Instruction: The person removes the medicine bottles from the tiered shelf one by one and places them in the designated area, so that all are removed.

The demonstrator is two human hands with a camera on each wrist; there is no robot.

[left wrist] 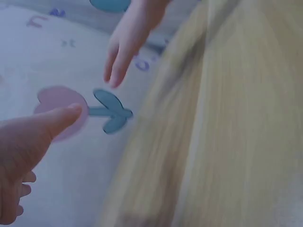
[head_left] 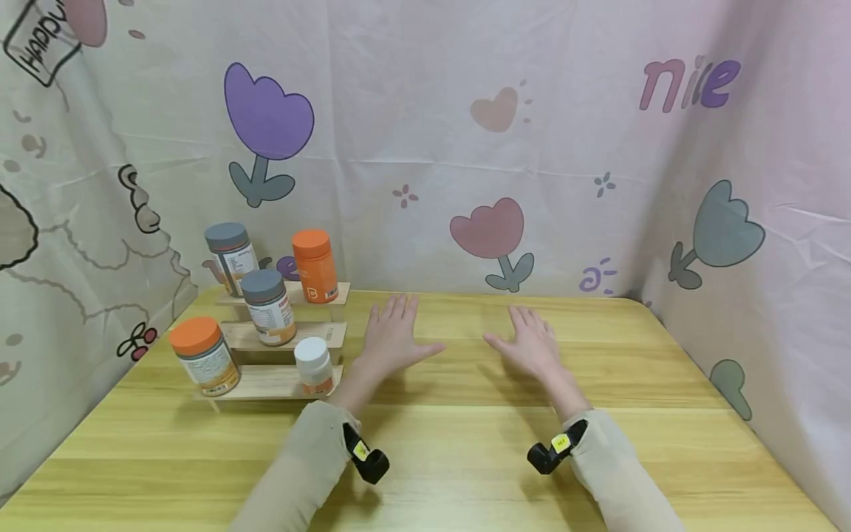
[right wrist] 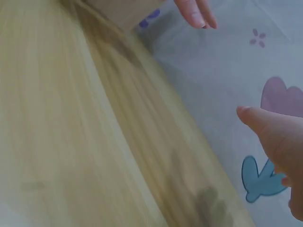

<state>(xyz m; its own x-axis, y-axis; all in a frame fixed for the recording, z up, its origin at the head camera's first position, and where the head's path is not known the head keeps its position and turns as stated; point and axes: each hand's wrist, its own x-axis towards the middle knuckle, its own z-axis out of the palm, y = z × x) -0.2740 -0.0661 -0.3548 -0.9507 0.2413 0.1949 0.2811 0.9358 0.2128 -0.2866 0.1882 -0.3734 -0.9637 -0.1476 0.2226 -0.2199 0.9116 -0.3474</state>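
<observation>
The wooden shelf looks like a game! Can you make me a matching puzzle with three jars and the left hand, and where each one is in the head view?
1. All-orange jar
2. White-lidded jar
3. Left hand
4. Orange-lidded jar with a whitish label

A. Bottom step, left end
B. Just right of the shelf
C. Top step, right end
D. Bottom step, right end

Pairs: 1-C, 2-D, 3-B, 4-A

shelf on my table | its top: two jars | its middle: one jar | its bottom: two more jars | right of it: my left hand, then right hand | behind it: curtain
</observation>
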